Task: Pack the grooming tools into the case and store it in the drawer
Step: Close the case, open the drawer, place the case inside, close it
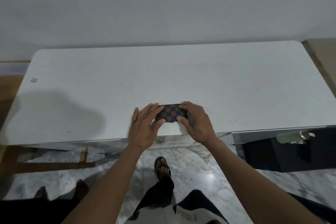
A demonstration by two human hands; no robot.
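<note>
A small case (170,112) with a brown and black checkered cover lies closed near the front edge of the white table (163,78). My left hand (145,125) grips its left end, thumb on the near side and fingers over the top. My right hand (195,122) clasps its right end the same way. No grooming tools show outside the case. Just below my hands a drawer (174,142) with a round knob sits under the table's front edge; its front looks slightly pulled out.
A dark cabinet (291,152) with a metal knob stands under the table's right side. Marble floor lies below, with my sandalled foot (161,167) near the drawer. A wooden frame (54,165) sits at the lower left. A small mark (34,79) is on the table's far left.
</note>
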